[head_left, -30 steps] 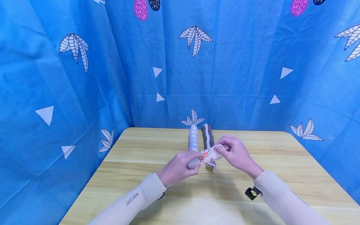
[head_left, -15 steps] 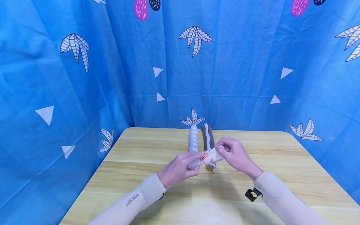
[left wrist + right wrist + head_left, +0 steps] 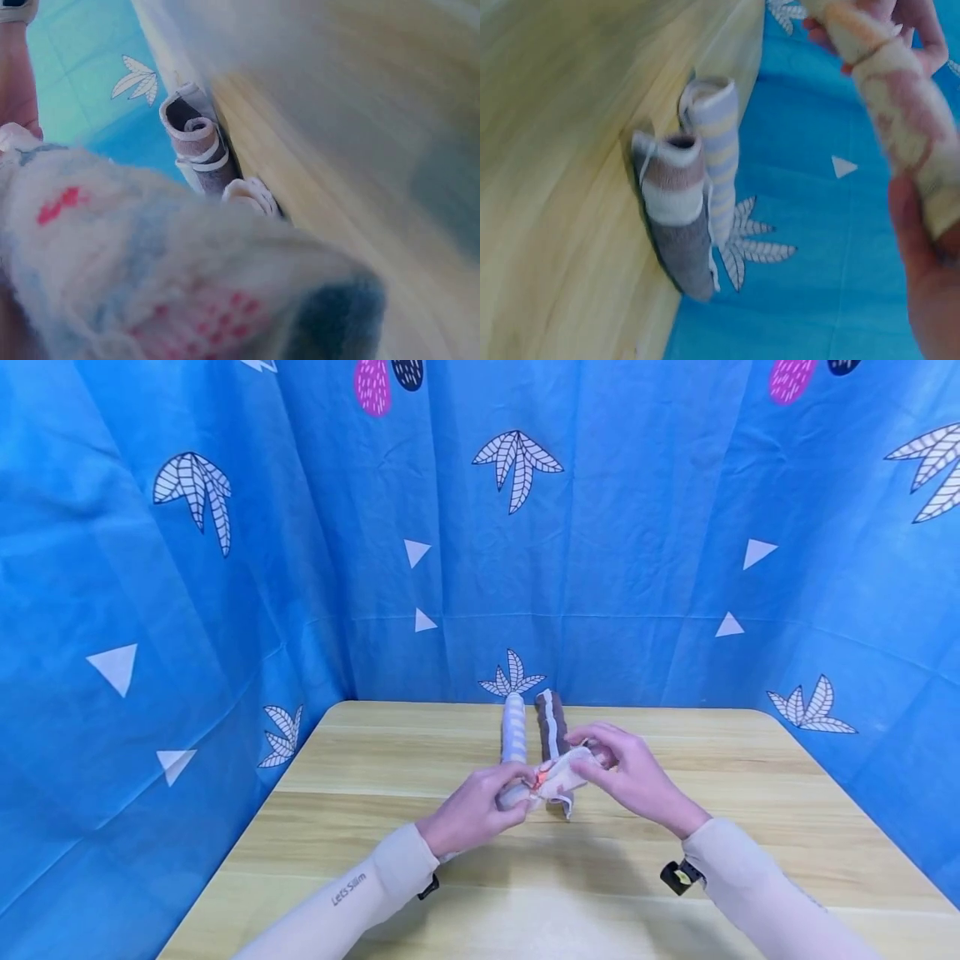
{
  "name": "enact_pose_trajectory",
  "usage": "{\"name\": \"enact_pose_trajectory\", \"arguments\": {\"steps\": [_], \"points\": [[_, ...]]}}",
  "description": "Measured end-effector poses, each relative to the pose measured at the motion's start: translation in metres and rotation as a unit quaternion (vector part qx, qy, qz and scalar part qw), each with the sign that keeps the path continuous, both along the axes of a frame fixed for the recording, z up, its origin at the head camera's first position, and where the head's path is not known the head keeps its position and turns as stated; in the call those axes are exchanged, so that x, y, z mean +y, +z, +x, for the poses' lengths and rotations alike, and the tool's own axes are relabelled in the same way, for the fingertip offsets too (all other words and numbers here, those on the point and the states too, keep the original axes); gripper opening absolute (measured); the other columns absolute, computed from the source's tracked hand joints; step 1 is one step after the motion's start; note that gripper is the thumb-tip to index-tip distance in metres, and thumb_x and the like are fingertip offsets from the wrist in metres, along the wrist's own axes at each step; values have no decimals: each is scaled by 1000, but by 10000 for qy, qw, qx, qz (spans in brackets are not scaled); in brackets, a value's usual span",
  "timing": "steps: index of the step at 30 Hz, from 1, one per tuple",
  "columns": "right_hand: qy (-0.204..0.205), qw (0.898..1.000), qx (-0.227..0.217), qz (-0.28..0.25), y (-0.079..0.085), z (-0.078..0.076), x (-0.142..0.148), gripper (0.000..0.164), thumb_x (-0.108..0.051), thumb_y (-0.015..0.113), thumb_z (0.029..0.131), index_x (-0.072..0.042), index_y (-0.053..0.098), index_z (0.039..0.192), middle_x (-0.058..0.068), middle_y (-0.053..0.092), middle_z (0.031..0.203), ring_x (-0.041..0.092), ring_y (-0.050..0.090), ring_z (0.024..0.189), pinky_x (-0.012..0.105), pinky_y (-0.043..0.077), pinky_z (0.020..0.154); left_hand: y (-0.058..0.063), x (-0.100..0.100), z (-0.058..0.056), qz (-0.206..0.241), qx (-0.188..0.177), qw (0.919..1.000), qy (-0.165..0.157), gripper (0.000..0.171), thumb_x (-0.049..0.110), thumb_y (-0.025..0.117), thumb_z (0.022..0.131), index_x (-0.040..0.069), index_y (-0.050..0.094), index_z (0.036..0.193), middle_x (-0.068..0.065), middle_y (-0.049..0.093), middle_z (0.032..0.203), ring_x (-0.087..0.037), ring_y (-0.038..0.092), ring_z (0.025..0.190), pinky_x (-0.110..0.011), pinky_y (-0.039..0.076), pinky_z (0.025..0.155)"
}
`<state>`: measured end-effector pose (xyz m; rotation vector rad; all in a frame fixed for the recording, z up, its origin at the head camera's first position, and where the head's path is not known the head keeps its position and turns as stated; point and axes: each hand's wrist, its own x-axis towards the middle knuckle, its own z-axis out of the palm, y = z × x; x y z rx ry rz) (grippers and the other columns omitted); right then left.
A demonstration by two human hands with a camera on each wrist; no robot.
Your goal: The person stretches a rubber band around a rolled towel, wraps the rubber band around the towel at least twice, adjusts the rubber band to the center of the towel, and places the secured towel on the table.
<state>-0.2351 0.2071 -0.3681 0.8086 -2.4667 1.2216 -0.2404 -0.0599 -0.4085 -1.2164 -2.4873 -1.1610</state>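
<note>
From the head view, the left hand (image 3: 471,806) grips one end of a pale rolled cloth (image 3: 562,781) and the right hand (image 3: 630,777) holds the other; the right fingers arch wider than half a second ago. Beyond both hands, the striped roll (image 3: 513,727) and brown roll (image 3: 552,735) haven't budged. Left wrist: the cloth looms close, blurred, red-marked. Right wrist: it stretches from the right thumb towards the left fingers.

head view forward-down, wrist views close, tilted, all sharing the held cloth (image 3: 907,112)
</note>
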Motion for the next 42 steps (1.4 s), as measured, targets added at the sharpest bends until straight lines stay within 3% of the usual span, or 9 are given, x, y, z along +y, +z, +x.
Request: {"name": "enact_pose_trajectory", "arguments": {"steps": [5,11,13,16,20,23,29,37,42], "points": [[577,9964,172,598,2,3,7,66,-15,83,82,-29,56,141,-2,57,139,17,59,114,35,54,91,3,-3,-3,385,-743,9965,-63,21,21,68,96,27,58,113,2,66,105,-9,60,78,-23,52,65],[637,9928,658,778,0,2,8,51,-8,80,84,-24,65,130,-7,64,122,12,61,105,32,55,84,7,-3,2,395,-965,9945,-25,18,22,64,98,27,54,112,-2,65,108,-12,61,77,-25,53,62],[589,9933,701,707,-1,2,8,46,-10,79,85,-24,67,127,-8,66,118,10,61,101,30,55,81,6,-2,3,256,-538,9982,-64,21,23,64,98,28,55,117,-2,65,115,-11,63,82,-25,55,65],[493,9946,684,599,-2,0,8,38,-16,78,88,-27,69,124,-10,68,114,10,61,99,30,54,79,3,-2,3,-141,535,9985,-41,31,25,68,95,27,55,124,0,62,124,-12,64,93,-25,58,76],[292,9962,659,482,-3,-2,8,31,-22,77,89,-28,72,119,-11,70,111,10,62,98,30,54,79,-2,-2,1,-595,1970,9785,137,42,21,74,91,24,58,130,-1,58,128,-13,67,98,-21,57,83],[175,9966,699,390,-4,-3,9,28,-21,77,89,-27,73,116,-11,71,108,10,62,95,29,53,76,-4,-1,0,-805,2523,9639,280,50,15,74,90,24,57,136,-3,56,126,-10,67,89,-16,56,76],[-68,9951,932,320,-5,-4,5,26,-17,79,87,-26,75,111,-13,72,102,8,62,90,28,52,71,0,2,1,-1191,2860,9498,425,50,11,67,93,22,54,140,-4,55,120,-7,57,76,-10,49,63],[-494,9892,1319,403,-3,-4,-7,25,-9,83,80,-17,78,104,-9,73,94,7,62,80,25,52,65,3,11,-2,-1583,3174,9315,803,43,11,72,87,18,59,128,-4,55,105,-8,55,70,-10,44,55],[-641,9900,1184,418,-4,-3,-12,25,-8,84,79,-17,79,102,-11,71,90,8,57,73,25,48,62,-1,15,-5,-1701,3192,9269,1004,44,13,76,84,21,63,125,-5,55,102,-9,54,66,-11,39,50]]}}
